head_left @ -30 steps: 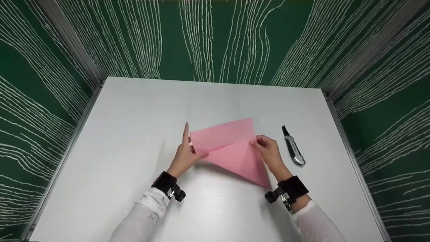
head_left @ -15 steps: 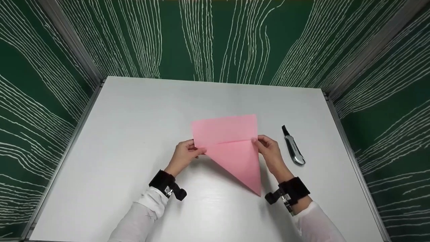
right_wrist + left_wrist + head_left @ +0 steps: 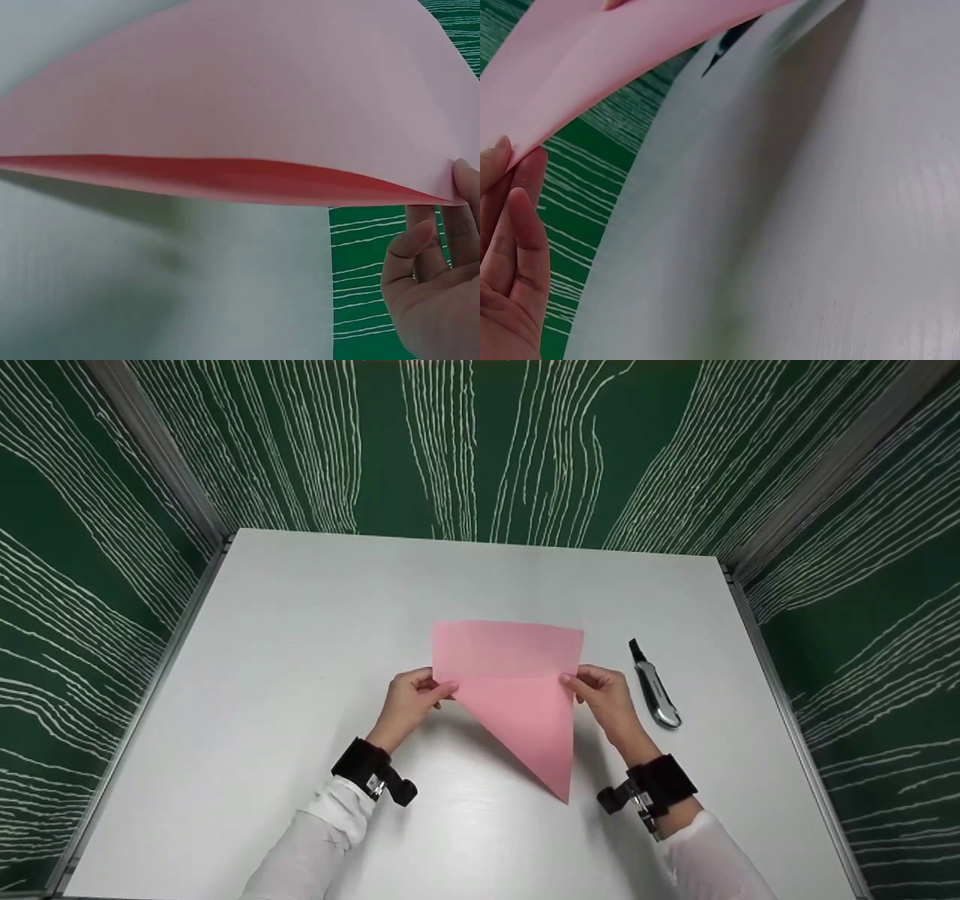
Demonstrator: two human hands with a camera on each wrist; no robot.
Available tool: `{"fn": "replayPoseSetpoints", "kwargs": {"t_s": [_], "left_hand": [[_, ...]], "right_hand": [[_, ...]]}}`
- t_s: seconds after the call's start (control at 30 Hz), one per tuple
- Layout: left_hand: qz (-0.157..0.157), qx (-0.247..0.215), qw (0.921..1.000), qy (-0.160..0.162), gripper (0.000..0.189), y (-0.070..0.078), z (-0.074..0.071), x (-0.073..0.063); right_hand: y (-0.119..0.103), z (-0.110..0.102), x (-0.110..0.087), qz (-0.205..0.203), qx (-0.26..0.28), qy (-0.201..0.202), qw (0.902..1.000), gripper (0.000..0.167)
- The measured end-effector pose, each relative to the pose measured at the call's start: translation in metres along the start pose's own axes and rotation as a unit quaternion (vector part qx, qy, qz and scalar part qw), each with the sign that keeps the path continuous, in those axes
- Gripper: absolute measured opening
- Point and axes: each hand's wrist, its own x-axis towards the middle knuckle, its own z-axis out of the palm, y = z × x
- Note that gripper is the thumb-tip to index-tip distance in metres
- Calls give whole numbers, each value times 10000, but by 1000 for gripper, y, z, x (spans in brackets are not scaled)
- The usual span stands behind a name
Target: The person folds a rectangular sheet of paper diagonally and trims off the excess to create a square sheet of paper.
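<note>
Both hands hold up a folded sheet of pink paper (image 3: 510, 709), a rectangular band along its top and a triangle pointing down toward the person. My left hand (image 3: 409, 699) pinches the left edge between thumb and fingers, where the slanted fold begins. On the opposite edge my right hand (image 3: 602, 696) pinches it the same way, thumb on the near face. In the right wrist view the two layers of the paper (image 3: 240, 97) part slightly along their lower edge. Below the paper a shadow falls on the white table (image 3: 480, 840).
A utility knife (image 3: 656, 690) with a grey and black handle lies on the table to the right of my right hand. Green walls (image 3: 480, 450) with wavy white lines enclose the table's back and sides, with grey metal posts (image 3: 161, 442) at the corners.
The paper has turned clockwise, so its top edge is now about level and its point has swung leftward and nearer. My left hand's raised index finger has come down into a pinch.
</note>
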Motion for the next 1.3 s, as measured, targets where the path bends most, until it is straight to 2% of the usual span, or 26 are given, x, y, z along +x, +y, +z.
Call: {"fn": "replayPoseSetpoints", "kwargs": {"t_s": [0.1, 0.23, 0.47, 0.57, 0.73, 0.83, 0.97, 1.07, 1.3], "left_hand": [[14, -36, 10000, 20, 21, 0, -1, 0], [119, -183, 9997, -59, 19, 2, -3, 1], [53, -418, 9984, -378, 21, 32, -7, -9], [82, -475, 9975, -516, 23, 30, -8, -7], [88, -621, 9959, -645, 24, 16, -1, 1], [78, -855, 9948, -553, 27, 12, 4, 3], [187, -1201, 9924, -215, 25, 12, 9, 3], [292, -1367, 9901, -83, 22, 13, 9, 3], [315, -1480, 9878, -372, 25, 14, 4, -1]], "right_hand": [[2, 0, 0, -93, 68, 40, 9999, 26], [2, -2, 0, -273, 226, -9, 9994, 26], [0, -6, 1, -377, 536, -20, 9978, 28], [-1, -6, 2, -431, 489, 11, 9979, 24], [-5, -3, 1, -625, 413, 60, 9972, 19], [-8, -1, -1, -736, 494, 11, 9961, 22], [-9, -2, -2, -762, 582, -253, 9951, 31], [-9, -3, -1, -807, 624, -325, 9943, 33], [-10, -4, -2, -995, 740, -26, 9923, 21]]}}
